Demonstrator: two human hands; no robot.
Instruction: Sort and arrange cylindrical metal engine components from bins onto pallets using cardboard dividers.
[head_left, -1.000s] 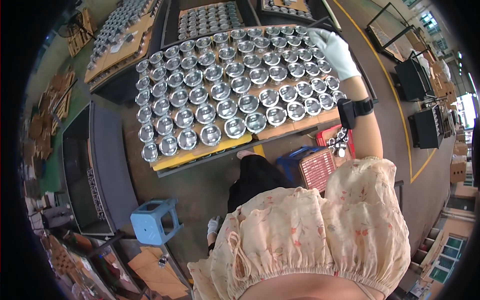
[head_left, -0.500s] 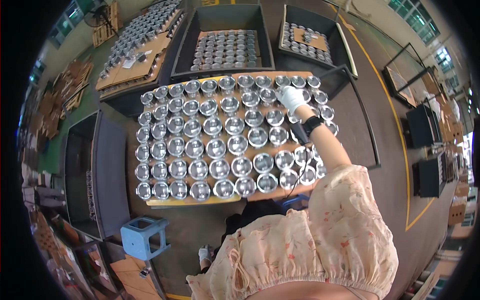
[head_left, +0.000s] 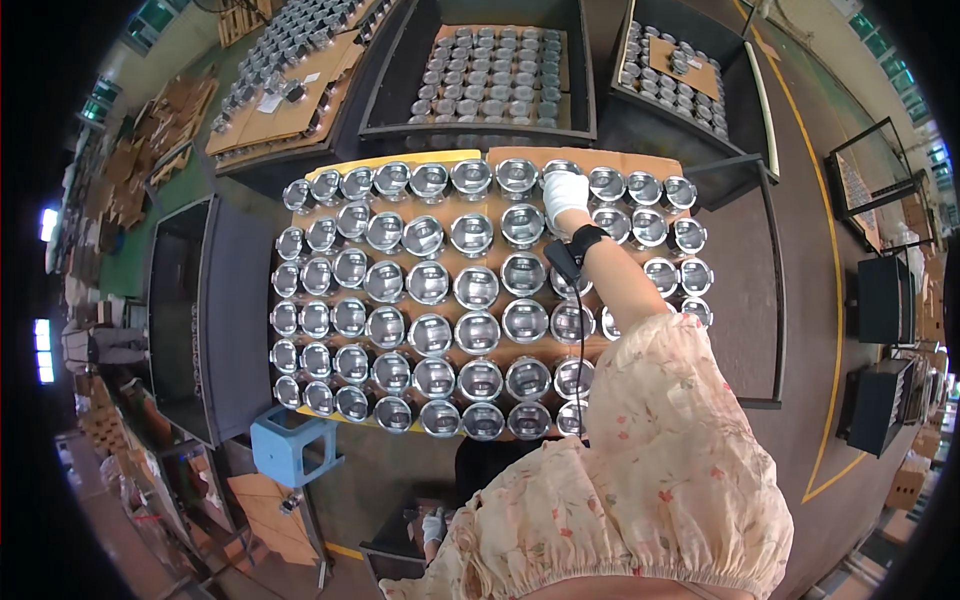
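Observation:
Rows of silver metal pistons (head_left: 475, 288) stand crown up on a cardboard-topped table in front of me. My right hand (head_left: 568, 198), in a white glove, reaches over to the back row. Its fingers curl at the near side of a piston (head_left: 562, 172) there, closed round its edge, with the fingertips partly hidden. On that wrist sits a black strap with a dark device (head_left: 565, 262) and a trailing cable. My left hand (head_left: 433, 527), also white-gloved, hangs low beside my body, away from the table; its fingers are too small to make out.
Behind the table are two dark bins (head_left: 480, 130) (head_left: 690, 135) of pistons and a cardboard-covered stack (head_left: 285, 115) with more. A dark, deep bin (head_left: 210, 320) stands to the left, with a blue stool (head_left: 292, 447) near it. A black metal frame (head_left: 778, 290) borders the right side.
My right hand has moved left along the back of the table to another piston. The view has shifted, and my left hand shows slightly farther right.

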